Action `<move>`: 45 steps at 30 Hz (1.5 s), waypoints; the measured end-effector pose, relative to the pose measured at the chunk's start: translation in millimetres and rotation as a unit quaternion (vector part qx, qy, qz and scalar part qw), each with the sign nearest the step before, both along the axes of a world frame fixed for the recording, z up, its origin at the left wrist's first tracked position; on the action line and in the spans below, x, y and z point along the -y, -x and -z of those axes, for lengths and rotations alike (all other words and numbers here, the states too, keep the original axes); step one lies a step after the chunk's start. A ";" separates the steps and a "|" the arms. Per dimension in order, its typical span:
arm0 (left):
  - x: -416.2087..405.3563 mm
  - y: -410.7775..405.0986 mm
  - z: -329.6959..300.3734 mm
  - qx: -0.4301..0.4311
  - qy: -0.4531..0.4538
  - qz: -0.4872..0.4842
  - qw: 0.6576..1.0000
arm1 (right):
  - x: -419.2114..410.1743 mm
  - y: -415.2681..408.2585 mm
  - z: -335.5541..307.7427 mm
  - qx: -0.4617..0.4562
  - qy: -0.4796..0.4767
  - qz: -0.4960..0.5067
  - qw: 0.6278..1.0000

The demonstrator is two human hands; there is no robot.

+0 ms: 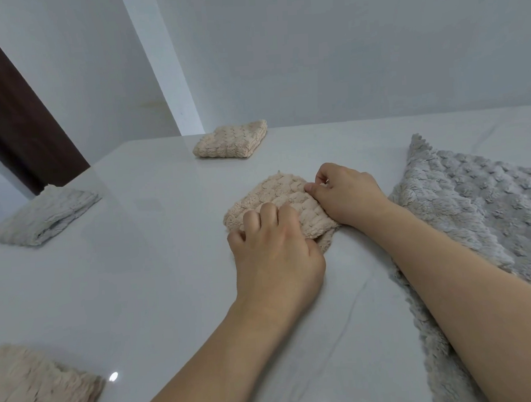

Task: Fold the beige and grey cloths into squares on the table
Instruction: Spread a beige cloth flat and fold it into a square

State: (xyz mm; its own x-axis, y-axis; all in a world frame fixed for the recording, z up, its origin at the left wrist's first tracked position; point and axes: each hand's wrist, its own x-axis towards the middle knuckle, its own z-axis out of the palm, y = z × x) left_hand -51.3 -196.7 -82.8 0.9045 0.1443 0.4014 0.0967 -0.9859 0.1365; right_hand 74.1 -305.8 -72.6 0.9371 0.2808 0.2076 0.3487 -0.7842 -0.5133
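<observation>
A small folded beige cloth point(284, 196) lies on the white table point(156, 269) at the centre. My left hand point(275, 253) grips its near edge with curled fingers. My right hand point(344, 193) pinches the cloth's right side, thumb against fingers. A large grey cloth point(482, 206) lies spread flat at the right, partly under my right forearm. Folded squares sit around the table: a beige one point(231, 140) at the back, a pale grey one point(46, 214) at the left, and another beige one point(36, 392) at the near left corner.
A white wall point(342, 47) rises behind the table's far edge. A dark brown strip, maybe a door point(13, 113), stands at the far left. The glossy tabletop shows bare surface between the cloths.
</observation>
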 end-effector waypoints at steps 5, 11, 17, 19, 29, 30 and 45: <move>-4.1 -1.8 -0.9 -0.063 0.002 0.008 0.998 | 0.1 -1.3 1.5 0.006 -0.001 0.000 1.000; -3.6 -1.4 -6.5 -0.132 0.008 0.010 0.991 | 0.3 -2.3 1.6 0.007 0.007 0.001 1.000; -3.1 -1.5 -12.9 -0.171 0.022 0.011 0.985 | 0.6 -2.9 2.5 0.007 0.004 0.000 1.000; -3.0 -1.4 -15.9 -0.182 0.037 0.013 0.983 | 0.5 -2.7 2.5 0.007 0.006 0.000 1.000; -21.7 -4.7 -20.6 -0.168 0.176 0.050 0.969 | 1.5 -2.6 0.9 0.005 -0.003 -0.001 1.000; -19.8 -6.1 -19.4 -0.149 0.185 0.036 0.971 | 1.7 -2.6 1.1 0.005 -0.004 0.000 1.000; -22.7 0.7 -25.8 -0.200 0.223 0.063 0.952 | 1.4 -1.3 -0.5 0.002 -0.003 0.002 1.000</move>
State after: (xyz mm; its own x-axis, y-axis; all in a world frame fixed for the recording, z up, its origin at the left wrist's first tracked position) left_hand -52.0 -174.0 -57.0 0.9936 0.0990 -0.0552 0.1132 -0.8460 0.5210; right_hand 75.4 -307.2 -72.2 0.9376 0.2752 0.2124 0.3469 -0.7824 -0.5173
